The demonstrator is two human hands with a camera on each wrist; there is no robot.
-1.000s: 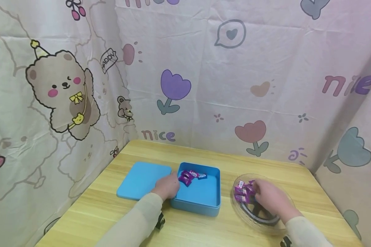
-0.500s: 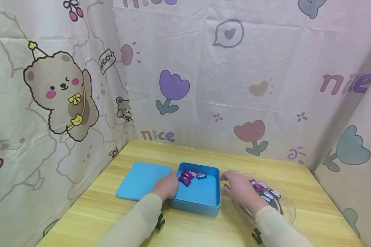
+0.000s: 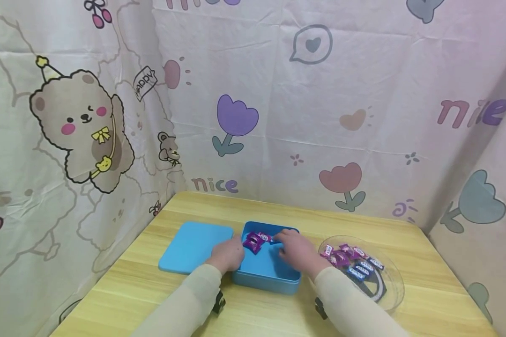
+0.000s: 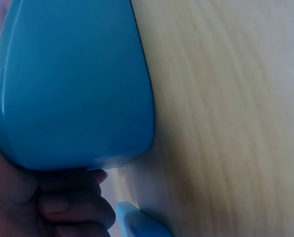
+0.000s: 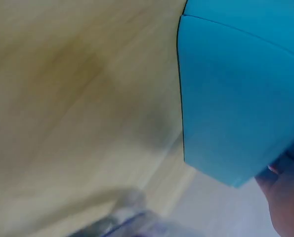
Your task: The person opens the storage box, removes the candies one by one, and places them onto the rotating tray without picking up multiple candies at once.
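A light-blue lunch box (image 3: 266, 283) stands open-topped on the table. My left hand (image 3: 227, 253) grips its left side; in the left wrist view, curled fingers (image 4: 75, 207) lie against the box wall. Inside, purple candies (image 3: 253, 242) and a pink-and-white one (image 3: 264, 237) lie near the back left. My right hand (image 3: 299, 252) reaches over the right rim, its fingertips beside a blue candy, partly hidden. In the right wrist view, a dark-blue wrapped candy (image 5: 288, 157) appears between the fingers, only partly visible.
A flat light-blue lid (image 3: 194, 246) lies left of the box. To its right, a clear round bowl (image 3: 398, 290) holds several purple, pink and blue wrapped candies (image 3: 358, 271). A patterned curtain (image 3: 278, 117) surrounds the wooden table (image 3: 270, 323).
My right hand has moved left, from the candies in the bowl across to the inside of the box. My left hand and the box have stayed in place.
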